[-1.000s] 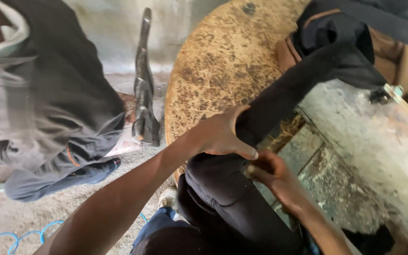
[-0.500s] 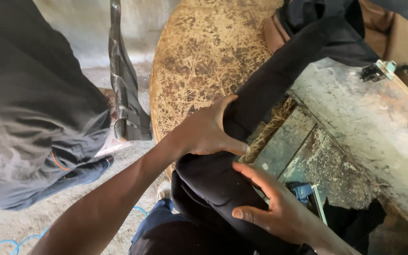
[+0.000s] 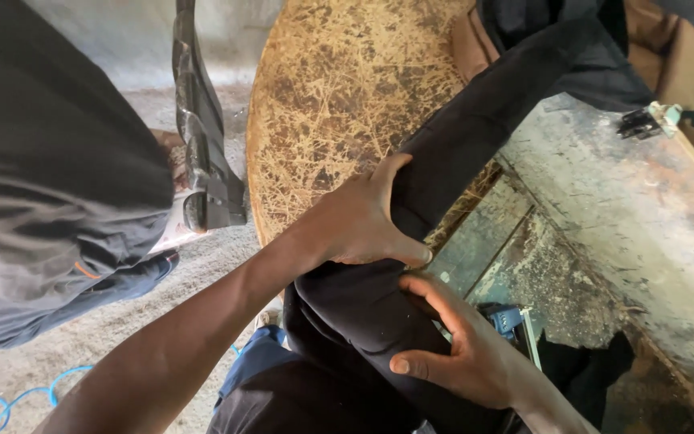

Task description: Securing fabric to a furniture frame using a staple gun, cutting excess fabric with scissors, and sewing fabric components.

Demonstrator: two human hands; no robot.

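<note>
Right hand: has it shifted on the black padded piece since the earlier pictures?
Yes. The right hand has slid down the black padded piece, away from the left hand, and now lies flat on it nearer the person, farther from the round straw-flecked board.
</note>
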